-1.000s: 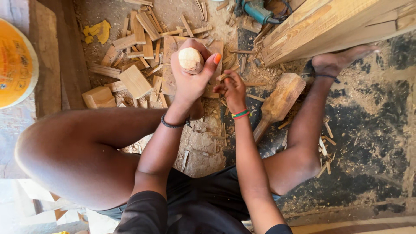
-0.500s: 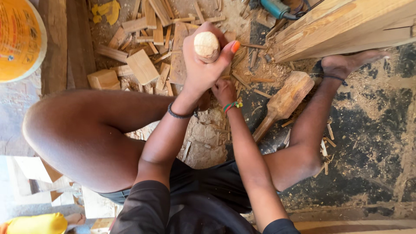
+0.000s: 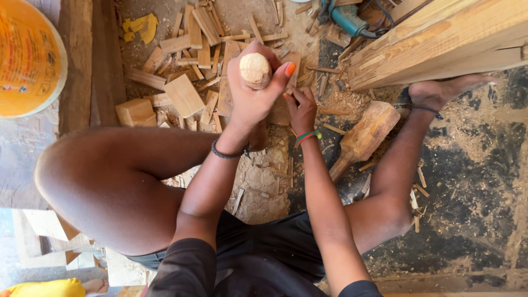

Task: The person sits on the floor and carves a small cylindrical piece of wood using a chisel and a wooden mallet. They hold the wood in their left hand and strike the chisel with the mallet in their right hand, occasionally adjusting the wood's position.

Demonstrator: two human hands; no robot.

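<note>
A person sits on the sawdust-strewn workshop floor (image 3: 484, 181), knees spread, a long pale timber beam (image 3: 440, 41) crossing the upper right of the frame and a round orange-yellow plastic bucket (image 3: 25, 58) at the upper left. Pale wooden offcuts (image 3: 184, 60) litter the ground at upper centre. A heavy wooden mallet (image 3: 363, 137) lies just right of centre, untouched, beside the bare right foot (image 3: 440, 91). At upper centre the left hand (image 3: 250, 93) is clenched around a rounded, pale wooden piece (image 3: 256, 69), its domed end showing above the fingers. The right hand (image 3: 301, 107), just beside it, is curled low near the piece; whether it holds a tool cannot be told. With the two hands this close, a slip of any blade could likely catch the left thumb, and the scattered scraps near the bare feet could jab them.
</note>
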